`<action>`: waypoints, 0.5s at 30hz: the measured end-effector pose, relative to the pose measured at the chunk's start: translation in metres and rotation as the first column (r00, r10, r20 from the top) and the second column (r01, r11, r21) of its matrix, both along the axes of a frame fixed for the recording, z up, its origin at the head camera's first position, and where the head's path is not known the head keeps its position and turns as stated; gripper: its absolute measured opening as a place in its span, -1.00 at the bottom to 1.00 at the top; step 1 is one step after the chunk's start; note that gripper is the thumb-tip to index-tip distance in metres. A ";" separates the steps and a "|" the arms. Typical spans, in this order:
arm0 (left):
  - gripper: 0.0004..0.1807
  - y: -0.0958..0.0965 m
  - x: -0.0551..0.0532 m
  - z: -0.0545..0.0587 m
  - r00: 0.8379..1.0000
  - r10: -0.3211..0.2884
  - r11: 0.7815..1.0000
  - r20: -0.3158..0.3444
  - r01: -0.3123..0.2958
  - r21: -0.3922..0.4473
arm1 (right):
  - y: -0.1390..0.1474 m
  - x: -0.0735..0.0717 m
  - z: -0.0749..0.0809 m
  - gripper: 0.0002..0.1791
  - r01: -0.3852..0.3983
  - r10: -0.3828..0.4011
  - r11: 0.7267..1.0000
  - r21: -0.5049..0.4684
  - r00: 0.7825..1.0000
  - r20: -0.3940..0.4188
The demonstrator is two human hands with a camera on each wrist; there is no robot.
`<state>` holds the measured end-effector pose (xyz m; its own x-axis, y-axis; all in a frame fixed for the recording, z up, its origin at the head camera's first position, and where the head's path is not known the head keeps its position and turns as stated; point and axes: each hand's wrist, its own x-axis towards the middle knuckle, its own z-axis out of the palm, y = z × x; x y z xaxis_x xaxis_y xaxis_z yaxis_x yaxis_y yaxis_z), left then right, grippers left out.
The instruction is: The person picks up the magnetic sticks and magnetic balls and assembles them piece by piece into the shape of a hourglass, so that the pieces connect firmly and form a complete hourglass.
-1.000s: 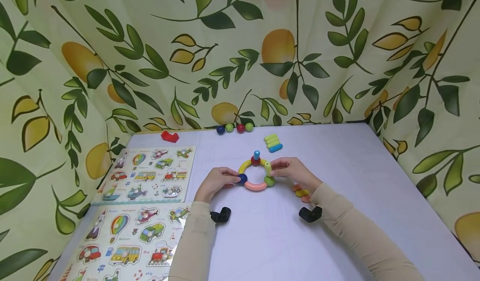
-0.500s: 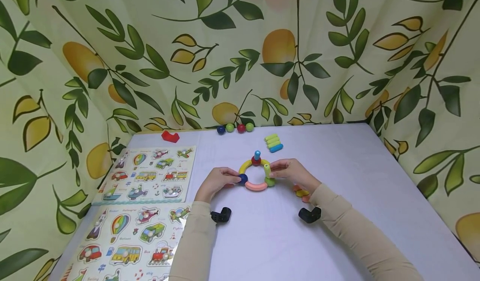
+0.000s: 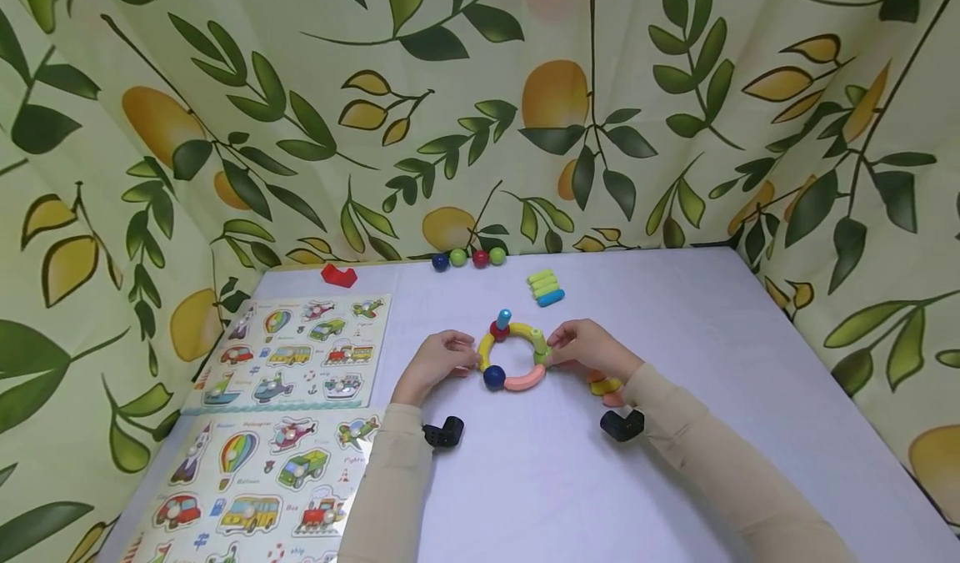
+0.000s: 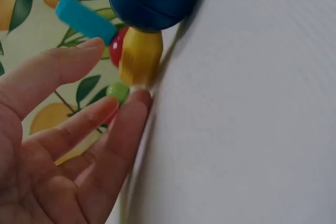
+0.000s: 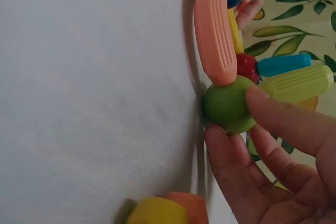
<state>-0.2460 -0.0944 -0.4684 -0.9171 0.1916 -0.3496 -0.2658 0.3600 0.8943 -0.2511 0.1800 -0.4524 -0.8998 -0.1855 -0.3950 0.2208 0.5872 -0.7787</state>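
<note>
The right hand [image 3: 588,348] pinches the green ball [image 5: 229,104] of a ring, thumb on one side and a finger beneath. The left hand [image 3: 435,363] is loosely spread, thumb well away from the fingers, its fingertips at the yellow curved piece [image 4: 140,56]; whether they press on it, I cannot tell. The ring lies on the counter [image 3: 517,480] between both hands. Round from the green ball, a pink curved piece [image 3: 525,379] runs to a blue ball [image 3: 494,377], then comes the yellow piece, then a red ball [image 3: 499,330] and a second yellow piece [image 3: 520,329]. A blue peg [image 3: 504,319] stands up from the red ball, a light green peg [image 3: 538,340] from the green one. Near the right wrist lie yellow and orange pieces [image 3: 603,385]. Beyond the ring are a row of short sticks [image 3: 545,288], four loose balls [image 3: 480,258] and, to the left, a red piece [image 3: 339,276]. Two picture boards [image 3: 270,484] lie beside the left arm. Leaf-patterned cloth [image 3: 480,87] hangs behind.
</note>
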 end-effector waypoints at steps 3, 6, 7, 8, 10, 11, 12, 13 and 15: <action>-0.29 0.002 -0.002 -0.001 0.996 -0.036 0.998 -0.082 0.032 -0.048 | -0.002 -0.008 0.002 -0.72 0.014 -0.014 1.000 -0.004 1.000 -0.021; -0.13 0.005 -0.003 -0.004 0.989 -0.101 0.992 -0.112 0.091 -0.092 | -0.003 -0.015 0.005 -0.70 0.017 -0.017 1.000 0.007 1.000 -0.020; -0.13 0.005 -0.003 -0.005 0.987 -0.108 0.991 -0.119 0.097 -0.093 | -0.002 -0.018 0.006 -0.68 0.003 -0.003 1.000 0.014 1.000 -0.026; -0.14 0.006 -0.003 -0.006 0.987 -0.105 0.991 -0.124 0.093 -0.095 | -0.001 -0.021 0.007 -0.68 -0.004 0.004 1.000 0.021 0.999 -0.035; -0.21 0.006 -0.003 -0.006 0.989 -0.078 0.994 -0.124 0.067 -0.091 | 0.001 -0.029 0.009 -0.67 -0.002 0.006 0.999 0.048 0.997 -0.078; -0.25 0.006 -0.003 -0.006 0.990 -0.061 0.994 -0.128 0.049 -0.093 | 0.003 -0.034 0.009 -0.68 0.001 0.008 0.998 0.067 0.992 -0.124; -0.29 0.006 -0.003 -0.005 0.990 -0.045 0.994 -0.133 0.032 -0.101 | 0.005 -0.038 0.010 -0.68 0.014 -0.002 0.997 0.078 0.988 -0.157; -0.31 0.006 -0.003 -0.005 0.990 -0.038 0.994 -0.137 0.023 -0.111 | 0.007 -0.043 0.011 -0.67 0.028 -0.009 0.995 0.093 0.980 -0.197; -0.32 0.007 -0.004 -0.003 0.989 -0.039 0.991 -0.140 0.020 -0.134 | 0.009 -0.051 0.011 -0.65 0.063 -0.034 0.992 0.110 0.967 -0.252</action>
<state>-0.2502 -0.0877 -0.4716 -0.9538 0.1798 -0.2405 -0.1273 0.4832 0.8662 -0.3026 0.1887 -0.4412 -0.9792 -0.1053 -0.1733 0.0588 0.6704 -0.7397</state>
